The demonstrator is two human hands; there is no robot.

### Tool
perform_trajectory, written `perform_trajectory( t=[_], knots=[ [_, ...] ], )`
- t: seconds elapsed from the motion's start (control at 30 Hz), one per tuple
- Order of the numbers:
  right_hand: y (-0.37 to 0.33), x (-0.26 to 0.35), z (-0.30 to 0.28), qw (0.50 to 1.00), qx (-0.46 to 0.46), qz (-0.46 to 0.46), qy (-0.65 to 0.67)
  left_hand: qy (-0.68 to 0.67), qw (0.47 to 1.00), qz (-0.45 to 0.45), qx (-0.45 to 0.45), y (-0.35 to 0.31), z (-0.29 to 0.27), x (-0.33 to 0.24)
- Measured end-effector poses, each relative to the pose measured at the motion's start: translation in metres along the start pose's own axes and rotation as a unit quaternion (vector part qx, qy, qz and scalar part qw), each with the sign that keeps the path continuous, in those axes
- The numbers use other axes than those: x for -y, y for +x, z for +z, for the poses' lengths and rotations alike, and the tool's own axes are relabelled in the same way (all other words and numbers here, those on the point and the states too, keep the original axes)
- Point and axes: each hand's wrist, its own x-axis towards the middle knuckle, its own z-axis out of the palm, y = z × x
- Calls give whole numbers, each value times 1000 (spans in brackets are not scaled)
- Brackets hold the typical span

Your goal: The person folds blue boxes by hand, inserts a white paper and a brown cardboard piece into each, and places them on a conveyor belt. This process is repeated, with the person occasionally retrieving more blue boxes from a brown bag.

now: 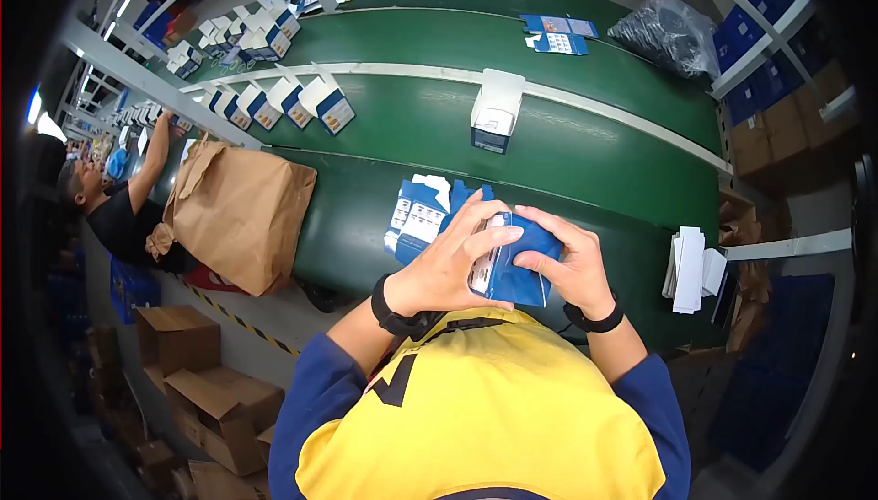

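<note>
A blue and white carton (pixel 526 273) is between my two hands, held just above the near edge of the green bench. My left hand (pixel 453 258) wraps its left side, with thumb and fingers pressed on the card. On the other side, my right hand (pixel 572 262) grips the right part with thumb and fingers bent around it. Flat blue and white carton blanks (pixel 416 216) lie on the bench just beyond my left hand. Farther off, a white and blue box (pixel 497 111) stands upright with its top flap raised.
A large brown paper sack (pixel 242 212) stands at left, near a co-worker (pixel 137 203) reaching over the line. Several open-flapped boxes (pixel 325 102) stand in a row at far left. White card strips (pixel 688 271) lie at right. A metal post (pixel 155 79) crosses the left side.
</note>
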Motion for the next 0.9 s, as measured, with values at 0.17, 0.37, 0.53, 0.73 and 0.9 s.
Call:
perform_trajectory(
  t=[0.17, 0.37, 0.53, 0.73, 0.9],
  knots=[
    [-2, 2, -12, 996, 27, 8, -81, -15, 999, -46, -4, 4, 14, -3],
    [-1, 4, -22, 984, 77, 8, -160, -60, 996, -71, -5, 7, 19, -1],
    [-6, -2, 1, 947, -101, 88, 293, -48, 989, -111, -86, 9, 33, 1],
    [-9, -8, -1, 981, -15, 8, 191, 35, 993, -39, -104, 9, 44, 11],
    [-13, -14, -2, 996, 39, -19, 83, -225, 956, -189, -9, -5, 34, 13]
  ],
)
